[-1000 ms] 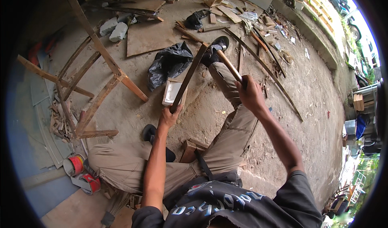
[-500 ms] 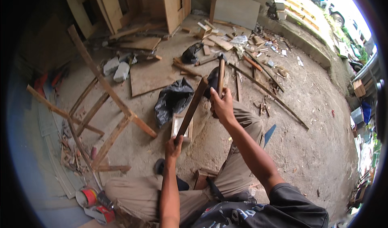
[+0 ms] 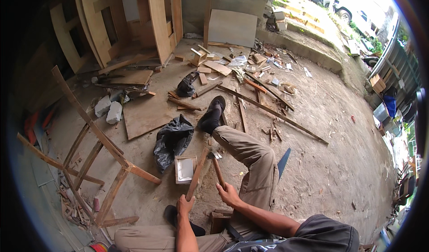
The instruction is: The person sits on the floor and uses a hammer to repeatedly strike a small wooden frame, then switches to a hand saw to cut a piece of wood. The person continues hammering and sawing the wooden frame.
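Observation:
My left hand (image 3: 184, 204) is closed around the lower end of a wooden strip (image 3: 198, 171), which slants up and away from me. In my right hand (image 3: 229, 195) is the wooden handle of a hammer (image 3: 218, 170). The hammer's metal head is close beside the far end of the strip; whether they touch I cannot tell. Just left of the strip, a small wooden box (image 3: 178, 177) with a white inside sits on the floor. A wooden block (image 3: 219, 223) lies between my legs, partly hidden.
A nailed wooden frame (image 3: 103, 138) stands at the left. Beyond the box lies a black plastic bag (image 3: 173, 138). A blue, blade-like piece (image 3: 283, 162) shows beside my right knee. Wood scraps (image 3: 217, 68) and a long batten (image 3: 277, 114) litter the floor ahead; wooden cabinets (image 3: 156, 24) stand behind.
The hammer has come down from its raised position, and its head is now beside the strip's far end. Both hands have lowered. The view has shifted, showing more of the far side.

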A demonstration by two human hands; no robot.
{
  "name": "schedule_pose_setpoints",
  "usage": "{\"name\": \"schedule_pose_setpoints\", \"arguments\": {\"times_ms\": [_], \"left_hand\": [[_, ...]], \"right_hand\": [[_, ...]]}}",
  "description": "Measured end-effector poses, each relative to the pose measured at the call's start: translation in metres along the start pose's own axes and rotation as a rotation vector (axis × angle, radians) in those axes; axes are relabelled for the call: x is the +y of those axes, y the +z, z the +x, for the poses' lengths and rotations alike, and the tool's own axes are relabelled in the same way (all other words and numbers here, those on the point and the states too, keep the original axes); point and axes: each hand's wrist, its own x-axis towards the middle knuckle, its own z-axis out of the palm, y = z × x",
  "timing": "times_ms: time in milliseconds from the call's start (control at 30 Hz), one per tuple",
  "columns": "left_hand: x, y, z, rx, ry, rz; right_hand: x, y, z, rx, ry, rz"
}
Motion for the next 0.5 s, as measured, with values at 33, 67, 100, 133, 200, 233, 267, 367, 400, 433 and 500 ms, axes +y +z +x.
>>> {"name": "schedule_pose_setpoints", "arguments": {"times_ms": [33, 67, 100, 133, 200, 233, 267, 367, 400, 433, 500], "left_hand": [[0.0, 0.004, 0.001, 0.004, 0.002, -0.017], [0.0, 0.008, 0.0, -0.009, -0.03, 0.0], [0.002, 0.01, 0.0, -0.02, -0.071, 0.026], [0.004, 0.012, 0.0, -0.001, -0.083, 0.038], [0.011, 0.014, -0.001, 0.035, -0.134, 0.089], [0.014, 0.015, -0.001, 0.077, -0.107, 0.076], [0.017, 0.015, -0.001, 0.12, -0.089, 0.068], [0.018, 0.015, 0.001, 0.159, -0.12, 0.074], [0.016, 0.015, 0.002, 0.114, -0.167, 0.049], [0.015, 0.016, 0.003, 0.122, -0.168, 0.079], [0.012, 0.019, 0.006, 0.13, -0.126, 0.016]], "right_hand": [[-0.002, -0.001, 0.006, 0.038, -0.132, 0.035], [-0.005, -0.002, 0.012, 0.042, -0.19, 0.037], [-0.008, -0.003, 0.018, 0.045, -0.234, 0.03], [-0.01, -0.003, 0.022, 0.039, -0.238, -0.001], [-0.011, -0.002, 0.027, 0.061, -0.234, -0.08], [-0.01, -0.001, 0.028, 0.026, -0.168, -0.092], [-0.007, 0.001, 0.028, 0.027, -0.127, -0.107], [0.006, 0.005, 0.029, 0.046, -0.121, -0.097], [0.01, 0.007, 0.031, 0.038, -0.068, -0.08], [0.013, 0.007, 0.032, 0.067, -0.171, -0.078], [0.016, 0.007, 0.037, 0.061, -0.161, -0.072]]}}
